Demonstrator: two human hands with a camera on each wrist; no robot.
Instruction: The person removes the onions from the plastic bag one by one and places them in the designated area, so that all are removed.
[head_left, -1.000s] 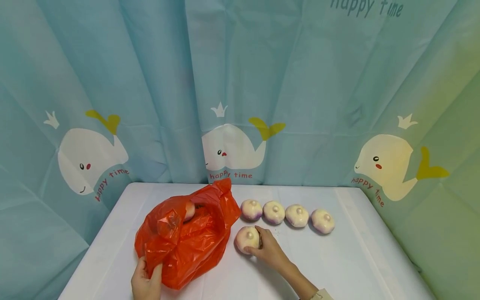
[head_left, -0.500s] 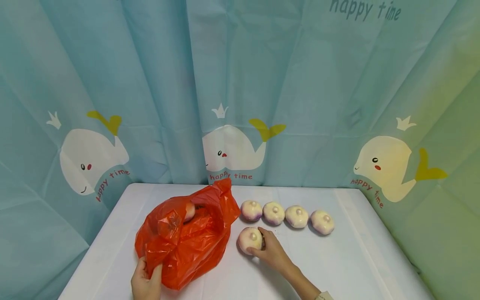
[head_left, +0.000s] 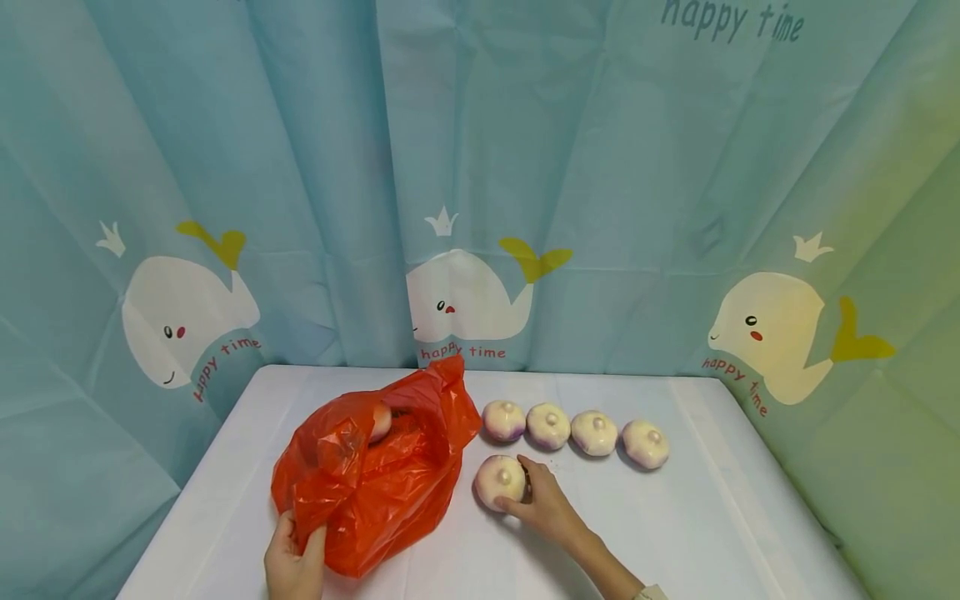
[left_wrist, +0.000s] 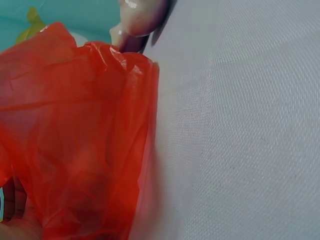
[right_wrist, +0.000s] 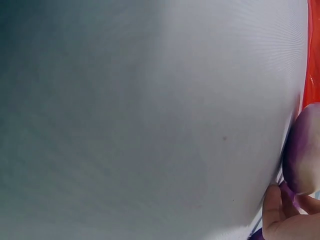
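Observation:
At the near left of the table, my left hand (head_left: 295, 561) pinches the near edge of a crumpled red plastic bag (head_left: 390, 500). The bag's mouth gapes toward the right, and a pale round thing (head_left: 380, 422) shows inside it. My right hand (head_left: 549, 505) grips a white and purple turnip (head_left: 498, 482) from its right side, thumb in front and fingers behind. That turnip sits just right of the bag; in the right wrist view its purple side (right_wrist: 302, 145) is visible. My left hand (left_wrist: 22, 220) is mostly hidden by the bag in the left wrist view.
Behind the held turnip, several more turnips stand in a row, from one (head_left: 503, 421) beside the bag to one (head_left: 645, 443) at the right. They rest on a white-covered table (head_left: 705, 517). A blue curtain (head_left: 637, 208) with whale prints hangs along its back edge.
My right hand and the turnip have shifted slightly to the right since a second ago, then stayed nearly still. My left hand keeps its hold on the bag.

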